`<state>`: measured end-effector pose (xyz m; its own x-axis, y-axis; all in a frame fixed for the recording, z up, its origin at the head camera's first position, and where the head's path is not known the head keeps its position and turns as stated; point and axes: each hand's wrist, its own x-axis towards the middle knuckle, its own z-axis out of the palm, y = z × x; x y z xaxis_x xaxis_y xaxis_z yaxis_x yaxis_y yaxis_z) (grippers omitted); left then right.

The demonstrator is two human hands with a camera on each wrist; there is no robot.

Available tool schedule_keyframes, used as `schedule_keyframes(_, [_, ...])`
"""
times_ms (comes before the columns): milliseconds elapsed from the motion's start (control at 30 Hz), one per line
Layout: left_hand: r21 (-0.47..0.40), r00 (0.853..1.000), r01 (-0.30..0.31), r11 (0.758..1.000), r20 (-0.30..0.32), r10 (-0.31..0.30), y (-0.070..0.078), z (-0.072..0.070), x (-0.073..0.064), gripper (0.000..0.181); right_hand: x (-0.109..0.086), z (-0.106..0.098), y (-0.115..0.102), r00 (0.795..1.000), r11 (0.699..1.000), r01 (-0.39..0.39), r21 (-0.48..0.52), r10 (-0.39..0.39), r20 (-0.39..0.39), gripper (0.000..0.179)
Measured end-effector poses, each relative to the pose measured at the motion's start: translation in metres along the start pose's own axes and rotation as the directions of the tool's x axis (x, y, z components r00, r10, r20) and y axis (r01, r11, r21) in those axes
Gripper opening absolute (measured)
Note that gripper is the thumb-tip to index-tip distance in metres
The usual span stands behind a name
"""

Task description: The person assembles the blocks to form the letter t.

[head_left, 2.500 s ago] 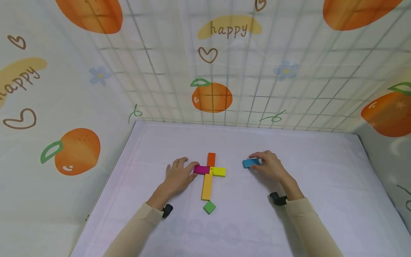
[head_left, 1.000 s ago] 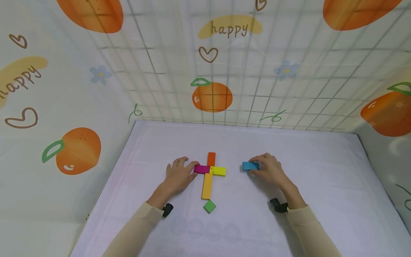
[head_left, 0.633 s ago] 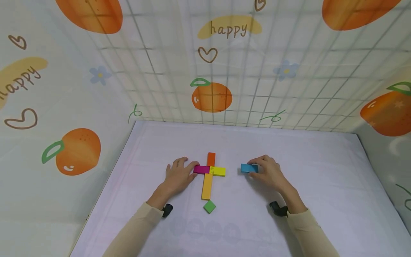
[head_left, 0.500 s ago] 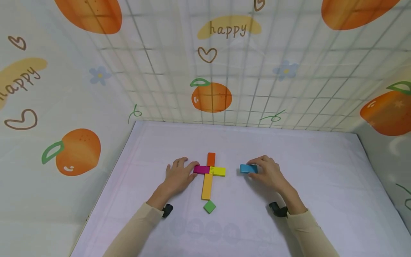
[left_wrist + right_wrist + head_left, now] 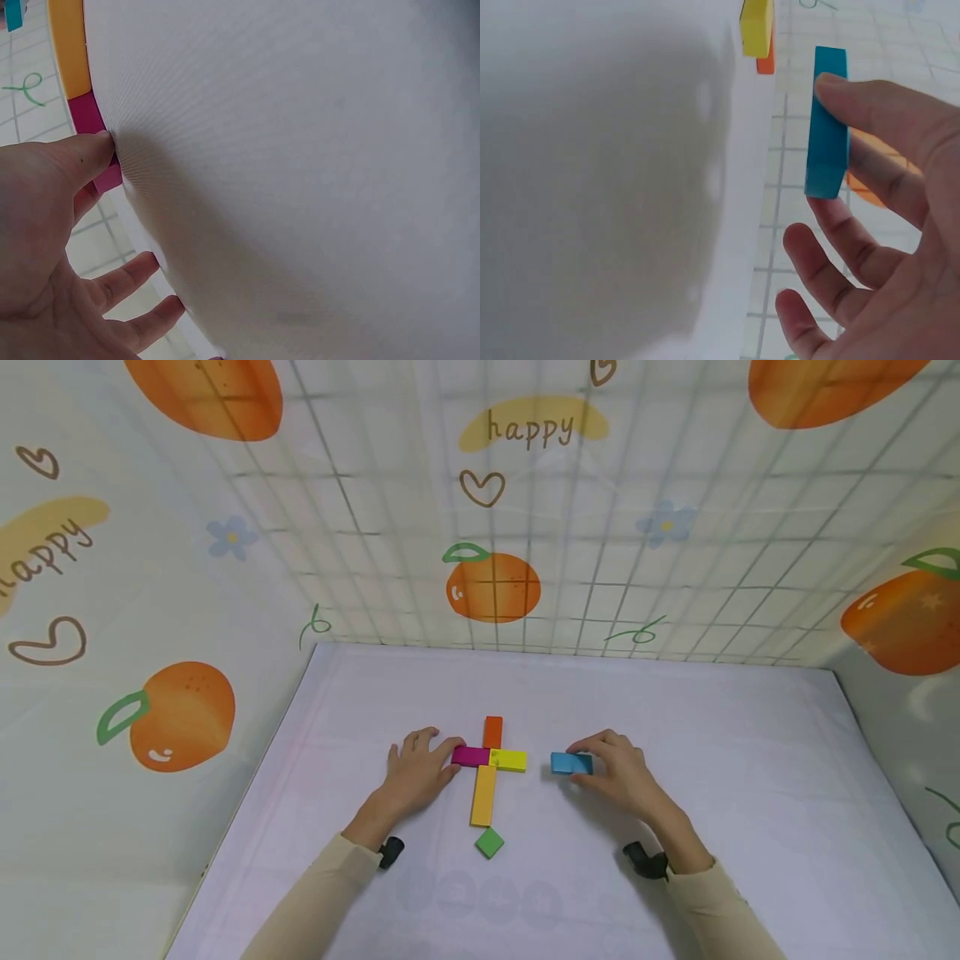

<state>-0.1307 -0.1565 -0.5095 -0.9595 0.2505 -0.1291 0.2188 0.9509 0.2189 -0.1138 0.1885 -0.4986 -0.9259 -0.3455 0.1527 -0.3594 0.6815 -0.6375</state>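
Between thumb and fingers, my right hand (image 5: 618,777) pinches a blue rectangular block (image 5: 571,763). In the right wrist view the blue block (image 5: 828,127) is held above the table. My left hand (image 5: 416,777) grips the outer end of a magenta block (image 5: 470,757), thumb on one side and a finger on the other. That block lies end to end with a yellow block (image 5: 510,762). An orange-red block (image 5: 493,732) extends from their joint towards the back wall, and an amber block (image 5: 483,796) extends towards me. A green square block (image 5: 490,843) stands cornerwise at the amber block's near end.
The blocks lie on a white table (image 5: 712,752). A patterned back wall (image 5: 375,577) with grid lines and oranges rises behind it, with side walls left and right. Each wrist carries a black camera, the right wrist camera (image 5: 643,860) hanging below the forearm.
My right hand has carried the blue block left and somewhat towards me, bringing it nearer the yellow block. The left hand and the laid blocks have stayed where they were.
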Motion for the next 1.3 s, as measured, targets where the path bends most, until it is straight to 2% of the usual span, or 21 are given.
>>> schedule_keyframes(800, [0.012, 1.000, 0.006, 1.000, 0.008, -0.006, 0.001, -0.002, -0.001, 0.052, -0.017, 0.012, -0.034, 0.999, 1.000, 0.017, 0.022, -0.017, 0.033, 0.035])
schedule_keyframes(1300, [0.010, 1.000, 0.007, 1.000, 0.018, -0.007, 0.000, -0.002, -0.001, 0.052, -0.028, 0.027, -0.046, 0.995, 1.000, 0.024, 0.012, -0.025, 0.098, 0.036])
